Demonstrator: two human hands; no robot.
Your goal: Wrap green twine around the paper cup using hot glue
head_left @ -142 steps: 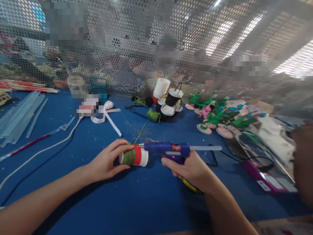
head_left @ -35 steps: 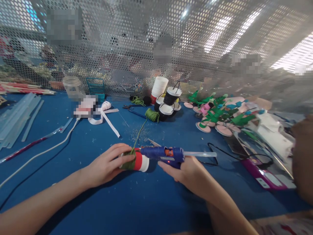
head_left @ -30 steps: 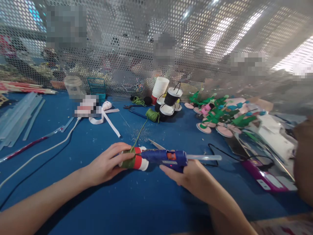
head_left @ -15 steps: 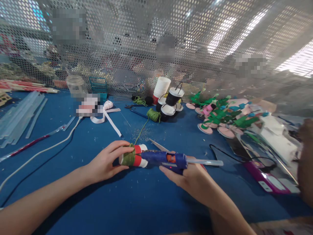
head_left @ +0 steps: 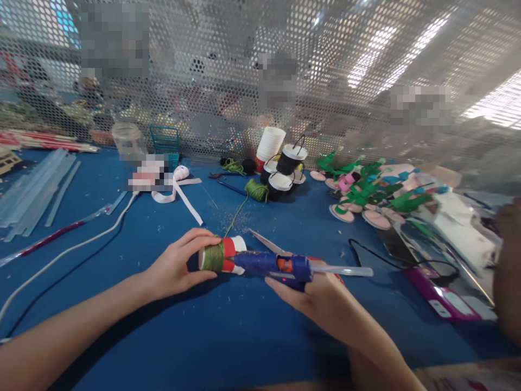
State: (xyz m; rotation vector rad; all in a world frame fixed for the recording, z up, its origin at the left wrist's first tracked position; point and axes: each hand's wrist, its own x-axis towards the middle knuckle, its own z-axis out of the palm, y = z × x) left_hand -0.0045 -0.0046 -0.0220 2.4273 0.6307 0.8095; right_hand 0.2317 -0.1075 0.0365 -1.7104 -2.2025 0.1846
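Observation:
Lying on its side, a red and white paper cup (head_left: 230, 247) has green yarn (head_left: 213, 257) wound round its left part. My left hand (head_left: 185, 262) is closed on the wrapped end, fingers on top and thumb below. My right hand (head_left: 313, 290) grips a blue glue gun (head_left: 260, 263), whose nozzle end is at the cup's red band; whether it touches is hidden. A clear glue stick (head_left: 345, 270) juts from the gun's rear. Scissors (head_left: 264, 240) lie partly behind the gun. The yarn strand runs back to a green yarn ball (head_left: 256, 190).
Stacked white cups (head_left: 271, 142) and small black buckets (head_left: 291, 160) stand at the back. Green craft plants (head_left: 366, 190) and a purple power strip (head_left: 442, 296) lie right. Glue sticks (head_left: 38, 187), a white ribbon (head_left: 188, 202) and a white cable (head_left: 81, 245) lie left. Another person's arm (head_left: 508, 271) shows at the right edge.
The cup has turned slightly in my left hand, and its right end has shifted up a little. My right hand and the glue gun are nearly still.

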